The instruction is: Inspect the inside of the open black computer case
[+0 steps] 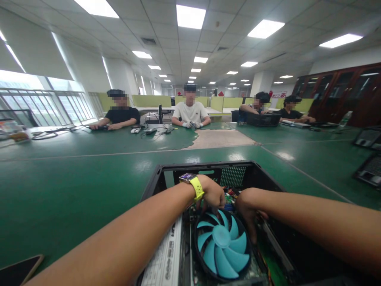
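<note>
A black computer case (208, 163) lies open on the table in front of me, with a cooling fan (222, 236) with turquoise blades inside it. My left hand (212, 192), a watch with a yellow strap (197, 188) on its wrist, reaches in with fingers curled down at the fan's upper left rim. Beside the fan's right edge, my right hand (247, 204) is bent downward, one finger pointing down along the frame. Its other fingers are curled, and what they grip is hidden. Between the hands, coloured wires and blue connectors (229, 206) show on the circuit board. A labelled power supply (166, 254) sits at the left.
Several people sit across the green table (89, 178), one with a black case (263, 120). Cables (153, 131) lie at the far side. A bare patch (220, 139) breaks the green cover. A dark flat device (20, 270) lies near left; black case parts (369, 171) stand right.
</note>
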`<action>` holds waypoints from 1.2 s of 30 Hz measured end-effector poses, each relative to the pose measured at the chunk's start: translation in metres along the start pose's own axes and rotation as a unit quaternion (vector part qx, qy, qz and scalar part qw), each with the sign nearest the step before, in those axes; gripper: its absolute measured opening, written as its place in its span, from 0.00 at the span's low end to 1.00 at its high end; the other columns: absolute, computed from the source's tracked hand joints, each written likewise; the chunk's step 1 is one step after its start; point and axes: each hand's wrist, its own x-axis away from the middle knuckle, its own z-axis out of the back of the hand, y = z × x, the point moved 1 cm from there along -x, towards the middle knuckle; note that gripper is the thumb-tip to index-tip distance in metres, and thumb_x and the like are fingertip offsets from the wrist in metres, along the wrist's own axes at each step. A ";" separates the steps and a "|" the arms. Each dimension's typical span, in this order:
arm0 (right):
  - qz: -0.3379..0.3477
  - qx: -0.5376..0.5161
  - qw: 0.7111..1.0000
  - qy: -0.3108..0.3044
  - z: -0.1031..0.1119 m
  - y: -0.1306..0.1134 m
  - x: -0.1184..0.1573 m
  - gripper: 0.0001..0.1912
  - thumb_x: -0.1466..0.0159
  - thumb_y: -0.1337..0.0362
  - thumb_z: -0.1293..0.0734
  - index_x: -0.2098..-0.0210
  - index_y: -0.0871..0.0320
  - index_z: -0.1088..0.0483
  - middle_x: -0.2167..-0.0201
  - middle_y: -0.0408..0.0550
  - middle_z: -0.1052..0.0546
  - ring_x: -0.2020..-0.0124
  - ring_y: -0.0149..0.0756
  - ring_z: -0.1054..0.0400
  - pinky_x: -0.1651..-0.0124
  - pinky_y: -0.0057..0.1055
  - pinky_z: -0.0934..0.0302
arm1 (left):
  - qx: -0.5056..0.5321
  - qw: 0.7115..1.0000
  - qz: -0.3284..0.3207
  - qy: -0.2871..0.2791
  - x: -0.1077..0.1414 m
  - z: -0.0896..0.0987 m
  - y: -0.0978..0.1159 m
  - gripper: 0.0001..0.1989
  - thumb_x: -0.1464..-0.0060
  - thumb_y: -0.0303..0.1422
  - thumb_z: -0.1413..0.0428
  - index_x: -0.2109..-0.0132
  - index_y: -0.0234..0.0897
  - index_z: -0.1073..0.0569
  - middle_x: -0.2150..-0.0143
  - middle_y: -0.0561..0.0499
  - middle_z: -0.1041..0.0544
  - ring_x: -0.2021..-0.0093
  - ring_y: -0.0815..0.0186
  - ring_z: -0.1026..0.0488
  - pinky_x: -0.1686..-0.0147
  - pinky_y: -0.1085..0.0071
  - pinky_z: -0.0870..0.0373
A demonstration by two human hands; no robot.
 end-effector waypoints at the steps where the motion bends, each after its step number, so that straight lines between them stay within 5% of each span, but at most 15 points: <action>1: -0.010 0.023 0.996 -0.087 0.007 -0.001 0.006 0.17 0.77 0.67 0.23 0.87 0.59 0.30 0.83 0.49 0.28 0.79 0.44 0.31 0.77 0.41 0.38 | -0.010 1.000 0.012 0.008 0.000 0.000 -0.001 0.08 0.64 0.31 0.38 0.83 0.39 0.29 0.87 0.53 0.32 0.82 0.62 0.33 0.80 0.65 0.34; 2: 0.002 0.028 0.990 -0.137 0.016 -0.001 0.013 0.17 0.77 0.67 0.24 0.87 0.60 0.30 0.84 0.49 0.28 0.80 0.44 0.32 0.78 0.40 0.38 | -0.021 0.999 0.022 0.027 0.001 0.001 -0.001 0.10 0.65 0.28 0.38 0.86 0.38 0.31 0.88 0.53 0.34 0.82 0.63 0.34 0.79 0.65 0.34; 4: 0.072 -0.018 0.990 -0.122 0.041 0.000 0.028 0.17 0.73 0.63 0.24 0.84 0.61 0.31 0.85 0.45 0.29 0.81 0.41 0.33 0.79 0.36 0.39 | -0.036 0.995 0.035 0.085 0.002 0.006 -0.004 0.14 0.67 0.24 0.40 0.89 0.37 0.36 0.90 0.53 0.37 0.81 0.65 0.34 0.76 0.67 0.32; 7: 0.211 -0.153 0.965 -0.029 0.078 0.001 0.047 0.19 0.62 0.55 0.26 0.76 0.58 0.33 0.82 0.37 0.31 0.80 0.31 0.34 0.77 0.27 0.39 | -0.003 0.987 0.039 0.156 0.007 0.018 -0.009 0.14 0.68 0.25 0.38 0.86 0.36 0.37 0.87 0.55 0.36 0.77 0.65 0.31 0.71 0.69 0.29; 10: 0.313 -0.296 0.896 0.106 0.097 -0.003 0.053 0.17 0.59 0.59 0.26 0.77 0.59 0.37 0.83 0.34 0.36 0.82 0.23 0.42 0.80 0.21 0.47 | 0.091 0.982 0.030 0.162 0.013 0.026 -0.012 0.10 0.64 0.30 0.36 0.73 0.36 0.31 0.77 0.55 0.27 0.73 0.64 0.26 0.71 0.68 0.26; 15: 0.290 -0.364 0.869 0.167 0.088 -0.013 0.043 0.13 0.56 0.60 0.29 0.78 0.60 0.35 0.85 0.36 0.35 0.82 0.24 0.43 0.80 0.22 0.48 | 0.186 0.962 0.059 0.192 0.013 0.025 -0.015 0.08 0.54 0.28 0.40 0.72 0.34 0.33 0.76 0.53 0.26 0.75 0.69 0.25 0.71 0.72 0.25; 19: 0.268 -0.391 0.870 0.136 0.083 -0.013 0.044 0.10 0.54 0.60 0.31 0.75 0.60 0.32 0.83 0.39 0.31 0.82 0.26 0.39 0.79 0.24 0.42 | 0.180 0.960 0.073 0.203 0.017 0.024 -0.014 0.13 0.58 0.31 0.35 0.78 0.33 0.33 0.79 0.53 0.26 0.77 0.67 0.26 0.73 0.72 0.26; 26: 0.262 -0.356 0.897 -0.009 0.073 -0.007 0.046 0.13 0.60 0.61 0.27 0.75 0.61 0.28 0.81 0.42 0.27 0.81 0.31 0.34 0.78 0.25 0.38 | 0.037 0.964 0.055 0.256 0.034 0.023 -0.003 0.19 0.71 0.37 0.30 0.70 0.35 0.26 0.76 0.53 0.24 0.77 0.64 0.27 0.76 0.71 0.30; 30: 0.259 -0.287 0.913 -0.132 0.063 -0.007 0.043 0.18 0.63 0.59 0.26 0.75 0.61 0.28 0.76 0.44 0.25 0.77 0.32 0.31 0.72 0.27 0.34 | -0.058 0.969 0.039 0.238 0.036 0.023 0.003 0.12 0.57 0.39 0.37 0.65 0.38 0.24 0.72 0.53 0.22 0.76 0.68 0.27 0.73 0.74 0.31; 33: 0.274 -0.241 0.927 -0.084 0.063 -0.011 0.049 0.16 0.62 0.58 0.27 0.77 0.61 0.29 0.78 0.41 0.27 0.77 0.30 0.34 0.74 0.25 0.38 | -0.101 0.969 0.059 0.217 0.043 0.026 0.005 0.09 0.53 0.39 0.40 0.66 0.38 0.22 0.72 0.52 0.21 0.76 0.69 0.27 0.73 0.74 0.31; 36: 0.318 -0.133 0.936 0.070 0.069 -0.019 0.057 0.10 0.56 0.63 0.29 0.74 0.60 0.29 0.80 0.37 0.31 0.77 0.27 0.38 0.76 0.22 0.46 | -0.150 0.961 0.114 0.203 0.050 0.028 0.001 0.09 0.62 0.36 0.35 0.74 0.35 0.22 0.74 0.48 0.21 0.76 0.63 0.27 0.72 0.69 0.29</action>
